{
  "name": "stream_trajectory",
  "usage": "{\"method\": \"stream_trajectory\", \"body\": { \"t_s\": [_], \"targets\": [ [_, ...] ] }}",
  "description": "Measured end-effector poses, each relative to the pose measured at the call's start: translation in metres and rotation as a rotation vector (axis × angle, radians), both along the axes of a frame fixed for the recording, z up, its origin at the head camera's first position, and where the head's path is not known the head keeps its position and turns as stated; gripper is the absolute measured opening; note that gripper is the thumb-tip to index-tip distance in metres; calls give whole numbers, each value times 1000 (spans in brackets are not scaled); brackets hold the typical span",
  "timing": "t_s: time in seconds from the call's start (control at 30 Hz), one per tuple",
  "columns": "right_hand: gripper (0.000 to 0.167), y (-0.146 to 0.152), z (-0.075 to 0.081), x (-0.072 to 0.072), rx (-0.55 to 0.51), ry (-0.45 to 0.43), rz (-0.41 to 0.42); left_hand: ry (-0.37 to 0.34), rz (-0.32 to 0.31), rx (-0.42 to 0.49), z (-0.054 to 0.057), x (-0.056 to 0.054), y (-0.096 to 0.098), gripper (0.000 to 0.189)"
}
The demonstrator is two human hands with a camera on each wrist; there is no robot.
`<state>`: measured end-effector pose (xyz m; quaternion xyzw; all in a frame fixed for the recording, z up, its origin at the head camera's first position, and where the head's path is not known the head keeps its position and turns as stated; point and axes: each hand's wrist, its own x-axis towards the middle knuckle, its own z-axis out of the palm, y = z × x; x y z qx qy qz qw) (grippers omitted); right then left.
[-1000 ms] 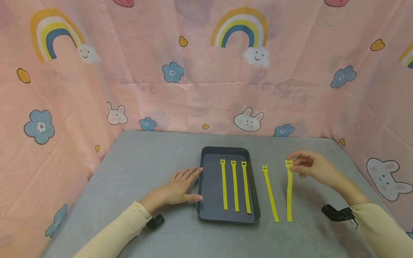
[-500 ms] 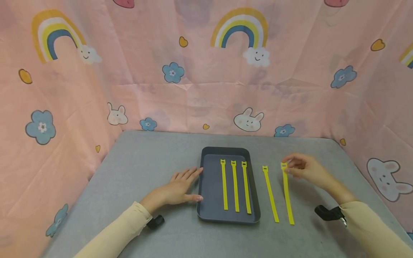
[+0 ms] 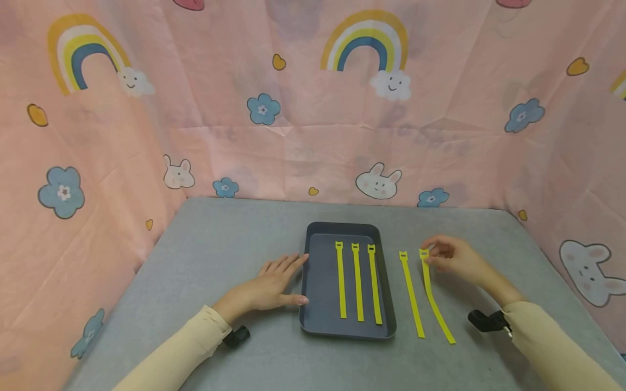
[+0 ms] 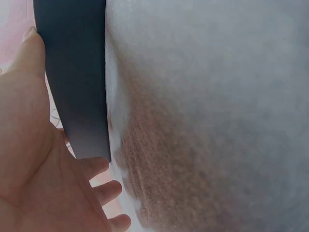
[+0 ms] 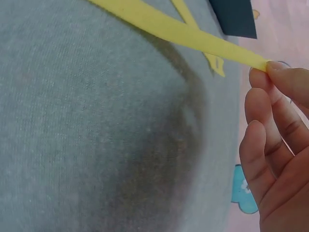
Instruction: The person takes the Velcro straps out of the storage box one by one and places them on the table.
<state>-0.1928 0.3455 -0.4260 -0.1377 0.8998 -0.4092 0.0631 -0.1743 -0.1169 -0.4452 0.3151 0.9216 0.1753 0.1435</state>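
Observation:
With thumb and fingertips, my right hand (image 3: 457, 262) pinches the slotted head of a yellow cable tie (image 3: 430, 296). That end is raised, and the strap bends down to the right toward the table. Just left of it another yellow cable tie (image 3: 412, 296) lies flat. My left hand (image 3: 266, 285) has its fingers spread, touching the left rim of a dark grey tray (image 3: 313, 326); the left wrist view shows thumb and fingertips against the tray's wall (image 4: 77, 87). Inside the tray, on its right side, 3 yellow cable ties (image 3: 358, 288) lie side by side, heads toward the far end.
A grey cloth-like surface covers the table (image 3: 220, 233). Pink printed curtain (image 3: 293, 152) stands along the back and both sides. Black wrist devices (image 3: 237, 336) sit at both cuffs.
My right hand has moved left and slightly nearer, bringing the head of the pinched cable tie toward the loose one. Its tail has swung right. The left hand and tray stay put.

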Motion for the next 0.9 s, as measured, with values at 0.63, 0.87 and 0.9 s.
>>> {"method": "stream_trajectory", "body": {
  "t_s": [0.63,0.87,0.9],
  "targets": [
    [27,1,-20,-15,38,-33,-32,-3,-2,12,-1,-1,-1,98],
    [27,-1,-26,-19,94,-35,-65,-5,-9,17,-1,-2,-1,97],
    [27,-1,-27,-19,102,-31,-68,-6,-7,17,0,-2,-1,96]
  ]
}}
